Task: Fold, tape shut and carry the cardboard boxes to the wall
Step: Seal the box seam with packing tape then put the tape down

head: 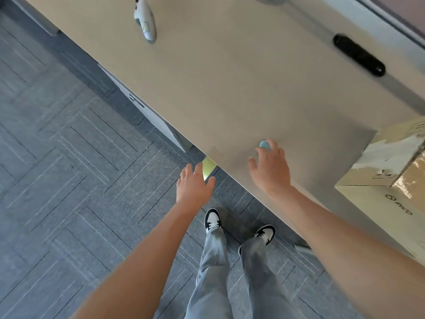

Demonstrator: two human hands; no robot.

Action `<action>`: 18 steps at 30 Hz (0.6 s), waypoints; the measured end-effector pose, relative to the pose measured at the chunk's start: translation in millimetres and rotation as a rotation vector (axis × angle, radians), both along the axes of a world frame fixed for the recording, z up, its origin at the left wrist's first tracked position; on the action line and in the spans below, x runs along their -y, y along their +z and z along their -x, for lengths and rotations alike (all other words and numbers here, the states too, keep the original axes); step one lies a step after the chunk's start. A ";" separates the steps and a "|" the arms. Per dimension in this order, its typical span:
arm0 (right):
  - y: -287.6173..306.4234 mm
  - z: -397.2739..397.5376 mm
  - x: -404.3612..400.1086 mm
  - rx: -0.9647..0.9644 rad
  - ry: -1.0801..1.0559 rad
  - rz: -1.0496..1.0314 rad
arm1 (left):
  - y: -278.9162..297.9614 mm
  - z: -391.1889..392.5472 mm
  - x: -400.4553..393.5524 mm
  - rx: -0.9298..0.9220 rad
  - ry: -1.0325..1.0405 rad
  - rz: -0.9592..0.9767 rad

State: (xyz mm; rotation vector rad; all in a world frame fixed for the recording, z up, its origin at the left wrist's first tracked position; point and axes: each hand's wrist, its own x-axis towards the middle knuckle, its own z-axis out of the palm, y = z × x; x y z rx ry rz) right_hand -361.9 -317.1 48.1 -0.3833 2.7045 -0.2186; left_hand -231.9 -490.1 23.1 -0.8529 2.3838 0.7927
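The cardboard box [388, 180] sits on the table [230, 88], at its near right corner, flaps down w/ shiny tape already over the top, so prob just needs carrying to the wall. Right hand [270, 168] is over the table just left of the box, fingers curled loosely round a small blue thing [265, 144] — tape cutter maybe? can't tell, too blurry. Left hand [194, 184] hangs off the table edge over the floor, fingers spread, holding nothing, free for the box imo. Farther up the table, well away from the box: a white controller [145, 19] and a black cylinder [358, 55].
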 end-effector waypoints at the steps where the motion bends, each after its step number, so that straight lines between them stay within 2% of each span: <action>1: -1.1 0.1 2.5 -0.005 0.023 0.007 | -3.0 3.6 2.8 -0.001 0.003 -0.014; 18: -10.8 7.8 8.8 -0.105 0.238 -0.048 | -33.4 29.8 16.8 -0.013 0.032 -0.161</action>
